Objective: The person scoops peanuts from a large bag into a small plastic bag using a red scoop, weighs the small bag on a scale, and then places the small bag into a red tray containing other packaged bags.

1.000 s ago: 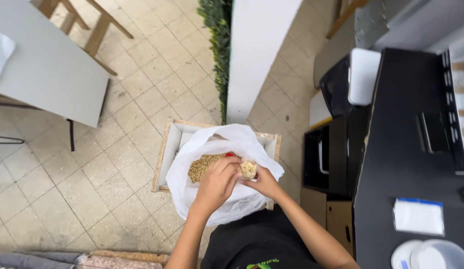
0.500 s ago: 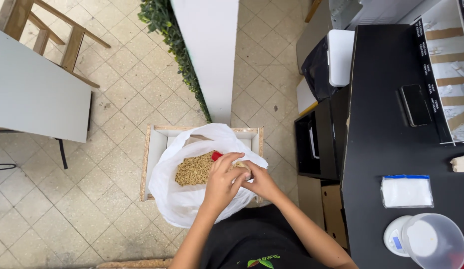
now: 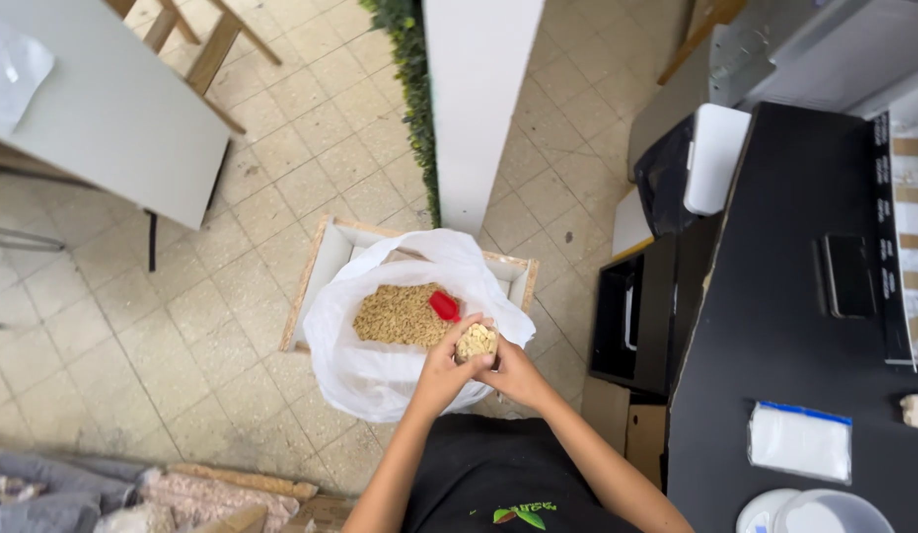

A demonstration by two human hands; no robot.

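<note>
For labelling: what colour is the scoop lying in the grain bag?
Red; the scoop shows best in the head view, on the grain.

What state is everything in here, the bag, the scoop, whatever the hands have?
White plastic bag: open, holding grain, set in a wooden box.
Red scoop: lying on the grain.
Small container: full of grain, held by both hands.
Left hand: gripping it.
Right hand: gripping it.

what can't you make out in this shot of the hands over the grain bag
- Head view: the small container of grain is mostly wrapped by the left hand and right hand; its shape is unclear.
- The red scoop is half buried in grain; no handle shows.
- The wooden box is mostly covered by the white bag.
- The clear tub on the black counter is cut off by the bottom edge.
</note>
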